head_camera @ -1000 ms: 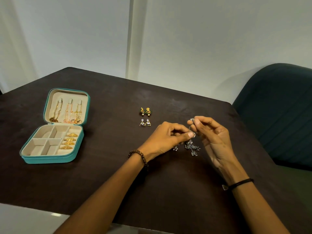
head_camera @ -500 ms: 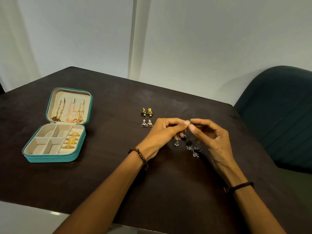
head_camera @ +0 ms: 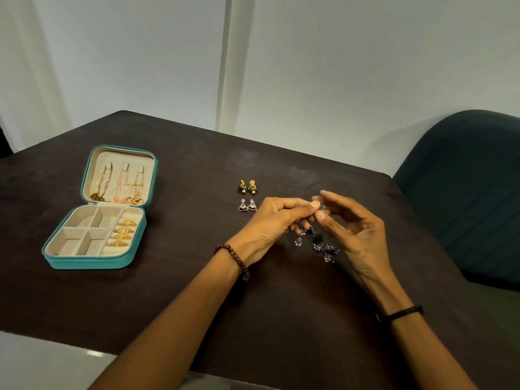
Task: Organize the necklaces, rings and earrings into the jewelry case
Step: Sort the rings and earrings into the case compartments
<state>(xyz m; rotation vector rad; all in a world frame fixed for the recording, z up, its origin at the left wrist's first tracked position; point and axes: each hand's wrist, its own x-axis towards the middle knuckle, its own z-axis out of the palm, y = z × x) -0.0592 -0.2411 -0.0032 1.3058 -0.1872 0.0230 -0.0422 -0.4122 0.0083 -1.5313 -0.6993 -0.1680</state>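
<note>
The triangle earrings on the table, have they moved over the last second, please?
No. The triangle earrings stay just below the green earrings; only the camera shifted.

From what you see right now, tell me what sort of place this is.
Probably a room in a home or a plain staged room: a dark table pushed near bare white walls, a teal upholstered chair beside it, and an open jewelry case on top. Nothing marks it as a shop.

hands: left and right pinch dark silver earrings | teal jewelry case open, well apart
</note>
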